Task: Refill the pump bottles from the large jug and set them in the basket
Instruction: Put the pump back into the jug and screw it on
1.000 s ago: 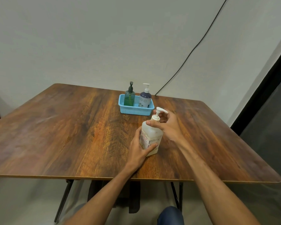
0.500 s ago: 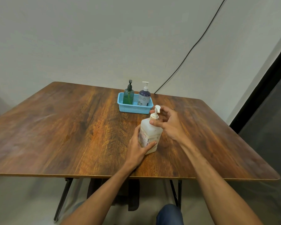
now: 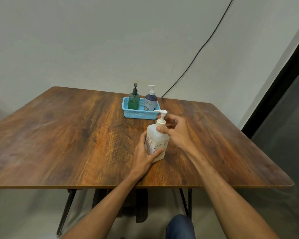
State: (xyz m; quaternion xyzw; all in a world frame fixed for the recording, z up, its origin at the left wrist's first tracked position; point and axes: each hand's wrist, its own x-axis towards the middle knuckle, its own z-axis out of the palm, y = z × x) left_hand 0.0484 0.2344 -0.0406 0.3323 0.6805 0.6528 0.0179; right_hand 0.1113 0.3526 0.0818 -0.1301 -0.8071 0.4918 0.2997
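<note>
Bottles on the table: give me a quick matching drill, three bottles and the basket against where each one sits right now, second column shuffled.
Column one:
1. green bottle
2. purple bottle
3. white bottle
4. blue basket

Column two:
A. on the table near its far edge, holding two bottles
B. upright on the table, left hand round its body, right hand at its pump collar
C. in the basket, on the left side
D. in the basket, on the right side

Pairs: 1-C, 2-D, 3-B, 4-A
</note>
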